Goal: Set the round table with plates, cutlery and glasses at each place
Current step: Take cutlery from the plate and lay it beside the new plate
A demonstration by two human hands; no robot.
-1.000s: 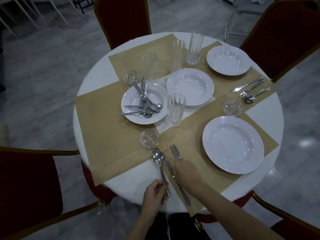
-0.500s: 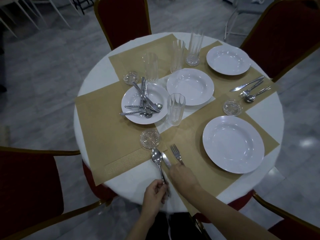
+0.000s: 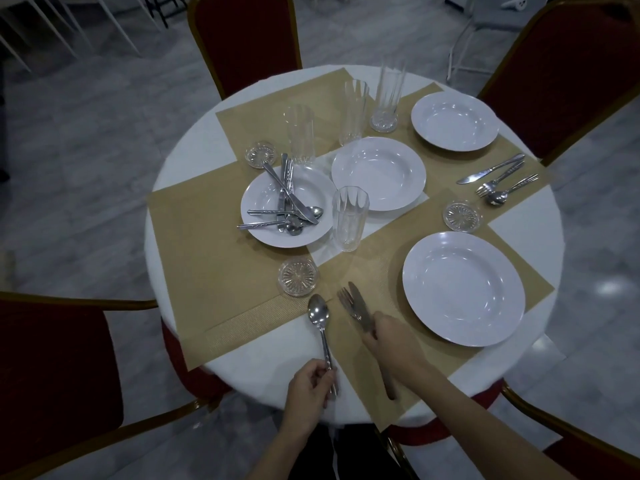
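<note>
Head view. The left hand [image 3: 310, 384] is closed around the handle end of a polished steel spoon [image 3: 320, 322], whose bowl lies ahead of that hand, just short of a small cut-glass coaster [image 3: 298, 276]. The right hand [image 3: 389, 336] presses down on a steel fork [image 3: 346, 301] and a steel table knife [image 3: 358, 303]; the two overlap, the tips showing ahead of its fingers and one handle emerging behind the wrist. A large white round plate [image 3: 464, 287] sits to the right of that hand on a tan woven placemat [image 3: 374, 268].

Judgement: the step in hand is aligning the cutlery at the near place. To do it well, separate knife and fork so they lie parallel and apart, then draw the spoon alongside, handles level with the mat edge.

Condition: the spoon straddles mat and white tabletop [image 3: 263, 368]. Further ahead of the left hand, a second white plate [image 3: 266, 202] carries a loose heap of unsorted cutlery; tall clear ribbed glasses [image 3: 349, 220] stand undistributed at centre. The task appears partly done.
</note>
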